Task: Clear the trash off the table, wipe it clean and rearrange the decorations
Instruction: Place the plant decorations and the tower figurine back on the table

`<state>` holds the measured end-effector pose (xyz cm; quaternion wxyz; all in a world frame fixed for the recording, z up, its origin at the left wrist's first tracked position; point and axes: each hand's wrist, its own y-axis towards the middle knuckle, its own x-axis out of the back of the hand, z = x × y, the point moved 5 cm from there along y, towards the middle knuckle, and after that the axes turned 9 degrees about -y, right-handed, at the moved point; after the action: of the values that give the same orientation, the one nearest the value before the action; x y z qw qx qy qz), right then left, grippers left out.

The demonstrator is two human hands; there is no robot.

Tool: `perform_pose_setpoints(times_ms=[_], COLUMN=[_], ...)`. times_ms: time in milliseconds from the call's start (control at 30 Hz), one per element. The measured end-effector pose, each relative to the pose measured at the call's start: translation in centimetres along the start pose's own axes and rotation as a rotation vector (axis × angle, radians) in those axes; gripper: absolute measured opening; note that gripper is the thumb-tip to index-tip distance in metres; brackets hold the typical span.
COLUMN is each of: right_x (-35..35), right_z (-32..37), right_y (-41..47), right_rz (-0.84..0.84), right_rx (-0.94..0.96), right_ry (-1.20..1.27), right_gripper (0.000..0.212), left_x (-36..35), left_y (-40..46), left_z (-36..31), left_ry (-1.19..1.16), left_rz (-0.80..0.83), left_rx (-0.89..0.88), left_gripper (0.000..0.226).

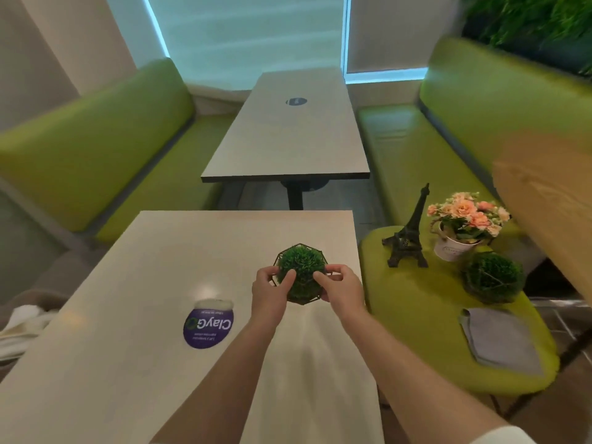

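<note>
While both hands cup it, a green moss ball (299,274) in a wire cage sits on the table (134,315) near its right edge, left hand (270,293) and right hand (341,288) pinching opposite sides; remaining decorations wait on the stool (416,315) further right, nearer the right hand.

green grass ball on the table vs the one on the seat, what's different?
The green grass ball in a dark wire frame on the table is gripped by the left hand and right hand; the green grass ball on the lime seat lies untouched beside the white flower pot. Both look alike: round, green, wire-caged.
</note>
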<state>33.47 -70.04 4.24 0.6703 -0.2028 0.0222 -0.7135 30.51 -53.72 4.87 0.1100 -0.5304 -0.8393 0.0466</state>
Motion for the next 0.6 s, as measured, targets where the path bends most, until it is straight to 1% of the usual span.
perform_pose_setpoints(times_ms=[167,300,433,600], right_x=[-8.2,-13.9,-18.3,-22.2], right_z=[0.7,1.1,1.2,1.2], right_y=[0.2,0.8,1.7,3.1], right_rz=[-0.023,-0.041,-0.039,-0.036], right_rx=[-0.044,-0.06,-0.071,-0.089], right_ry=[0.031,0.04,0.018,-0.002], right_gripper=[0.023,0.021,0.02,0.02], left_x=[6.8,11.1,14.3,16.5], left_y=[5.0,8.4,11.3,14.4], left_z=[1.4,2.5,3.7,5.1], left_ry=[0.055,0.065,0.073,0.089], left_rz=[0.017,0.032,0.053,0.062], left_rx=[0.041,0.032,0.043,0.086], left_gripper=[0.034,0.032,0.031,0.034])
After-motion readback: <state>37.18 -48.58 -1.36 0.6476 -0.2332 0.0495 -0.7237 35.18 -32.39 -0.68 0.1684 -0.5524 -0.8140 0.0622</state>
